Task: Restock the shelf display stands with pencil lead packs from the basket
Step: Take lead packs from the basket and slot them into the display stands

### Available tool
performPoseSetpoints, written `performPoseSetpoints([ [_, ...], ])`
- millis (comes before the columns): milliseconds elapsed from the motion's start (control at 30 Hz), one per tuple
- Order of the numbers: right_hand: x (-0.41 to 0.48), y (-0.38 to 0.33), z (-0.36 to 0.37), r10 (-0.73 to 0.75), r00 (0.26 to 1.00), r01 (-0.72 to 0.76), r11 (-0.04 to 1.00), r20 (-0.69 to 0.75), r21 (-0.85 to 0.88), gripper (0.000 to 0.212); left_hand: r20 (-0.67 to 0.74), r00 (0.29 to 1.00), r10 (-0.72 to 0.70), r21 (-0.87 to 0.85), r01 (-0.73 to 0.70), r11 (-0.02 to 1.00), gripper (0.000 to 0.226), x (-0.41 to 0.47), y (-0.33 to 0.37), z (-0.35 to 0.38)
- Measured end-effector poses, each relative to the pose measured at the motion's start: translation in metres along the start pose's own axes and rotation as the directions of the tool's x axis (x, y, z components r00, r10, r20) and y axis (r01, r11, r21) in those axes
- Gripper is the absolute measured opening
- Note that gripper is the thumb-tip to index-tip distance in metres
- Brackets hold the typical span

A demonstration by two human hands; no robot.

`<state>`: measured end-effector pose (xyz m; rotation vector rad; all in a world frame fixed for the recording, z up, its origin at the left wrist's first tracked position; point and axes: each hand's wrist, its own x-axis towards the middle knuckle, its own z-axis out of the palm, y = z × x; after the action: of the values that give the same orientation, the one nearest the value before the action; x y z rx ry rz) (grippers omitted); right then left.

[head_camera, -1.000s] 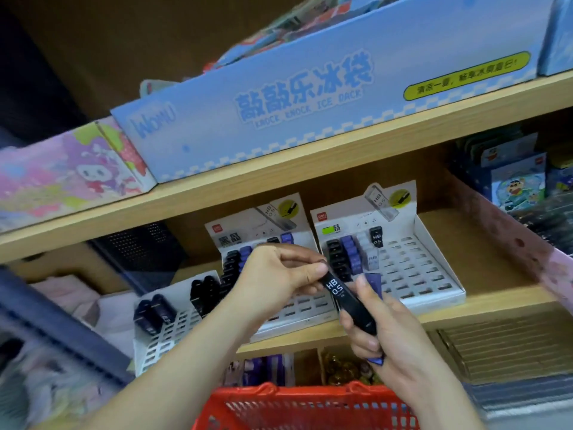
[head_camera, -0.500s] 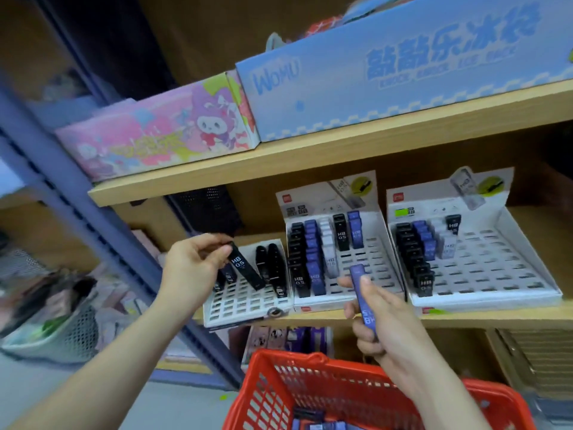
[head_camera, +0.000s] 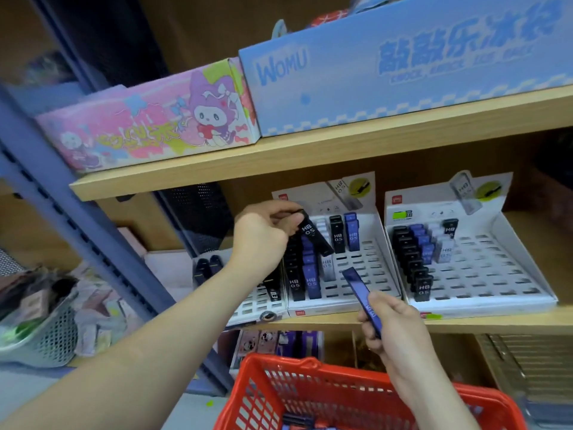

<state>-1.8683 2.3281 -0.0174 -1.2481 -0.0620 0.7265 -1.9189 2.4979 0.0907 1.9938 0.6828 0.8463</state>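
While the left hand [head_camera: 263,234] pinches a black HB 0.5 lead pack [head_camera: 313,235] by its top end, thumb & curled fingers round it, the pack tilts over the back-left rows of the middle display stand [head_camera: 369,268]. Its lower end overlaps packs behind it, so can't tell if it's touching a slot.

Right hand [head_camera: 393,327] grips a blue lead pack [head_camera: 359,290] by the lower half. The fingers cover most of the print. The free end points up-left, in front of the middle stand's front rows, not in a slot.

Middle stand has black & blue columns at left, w/ a pale column partly hidden behind them. The right display stand [head_camera: 502,268] has black, blue & pale columns on its left side. The left display stand [head_camera: 260,307] is mostly behind the left forearm, w/ only a few dark packs showing. All 3 sit on the lower wooden shelf [head_camera: 496,324].

A red basket [head_camera: 310,395] sits at the bottom, cut off by the frame edge. The packs inside [head_camera: 297,422] are barely visible & blurred.

On the shelf above are a pink cartoon box [head_camera: 148,125] & a blue WOMU box [head_camera: 403,72], the latter cut off at top & right. A grey basket [head_camera: 52,336] at far left is too blurred to read its contents.
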Motion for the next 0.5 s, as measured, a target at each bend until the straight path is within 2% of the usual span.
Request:
performPoseSetpoints([
  [100, 0.002, -0.002, -0.004, -0.064, 0.998, 0.064, 0.998, -0.007, 0.006, 0.015, 0.014, 1.0, -0.015, 0.082, 0.014, 0.997, 0.01, 0.015, 0.001, 0.025],
  [233, 0.003, -0.004, -0.009, -0.103, 0.994, 0.104, 0.994, -0.03, 0.028, 0.009, 0.09, 0.994, 0.055, 0.301, -0.08, 0.95, 0.017, 0.022, 0.0, 0.046],
  [500, 0.002, -0.011, -0.017, -0.1, 0.994, 0.102, 0.992, -0.042, 0.073, 0.006, 0.192, 0.979, 0.075, 0.351, -0.14, 0.926, 0.018, 0.026, -0.015, 0.063],
])
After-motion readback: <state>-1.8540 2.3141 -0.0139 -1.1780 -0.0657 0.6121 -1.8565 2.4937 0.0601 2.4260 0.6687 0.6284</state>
